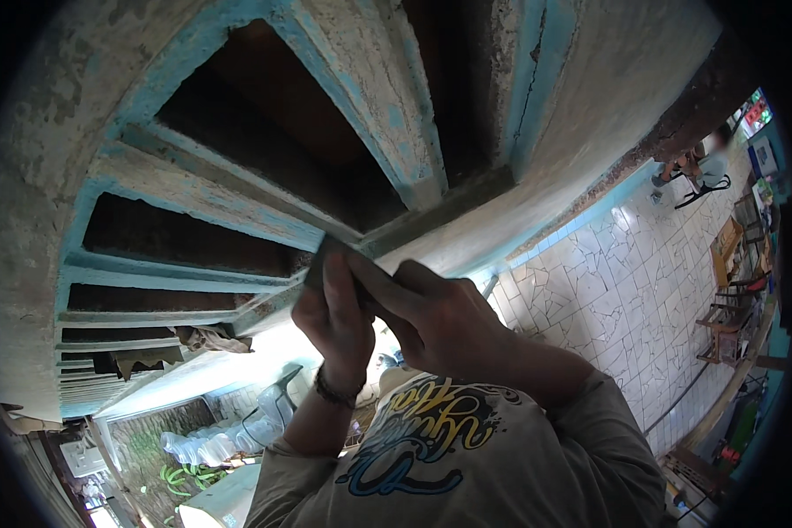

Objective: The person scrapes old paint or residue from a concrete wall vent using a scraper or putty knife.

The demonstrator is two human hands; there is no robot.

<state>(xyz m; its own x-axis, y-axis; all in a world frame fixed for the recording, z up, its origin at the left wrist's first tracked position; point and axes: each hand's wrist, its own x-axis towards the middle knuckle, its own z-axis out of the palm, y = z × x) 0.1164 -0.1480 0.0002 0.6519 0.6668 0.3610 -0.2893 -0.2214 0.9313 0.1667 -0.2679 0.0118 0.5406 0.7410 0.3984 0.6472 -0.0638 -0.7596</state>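
Far left I see a pale blue and grey slatted frame of rough, seemingly masonry bars (194, 195), its paint peeling, with dark gaps between the bars. Lower down, a crumpled grey-brown cloth (216, 339) hangs at the ends of the slats. Below it are a heap of clear, pale plastic containers (238, 433) and some curved green fruit (191, 478).

At centre, my left hand (334, 321), a dark beaded band at its wrist, is raised to the frame's inner corner. Its fingers are narrow, closed on a small dark grey flat piece (314, 275), which sits at the fingertips, right by the bar ends. My right hand (436, 321) comes in beside it, fingers drawn in and crossing toward the same spot; the shadow is deep there, so I cannot tell whether it grips the piece too.

I judge the surface work only partway: some faces show bare grey, while blue remains in patches and along many edges, on the far bars as well.

To the right spreads a white floor of irregular tiles (590, 290), with a seated person (711, 167) beyond and brown wooden chairs (726, 326) along the far side.
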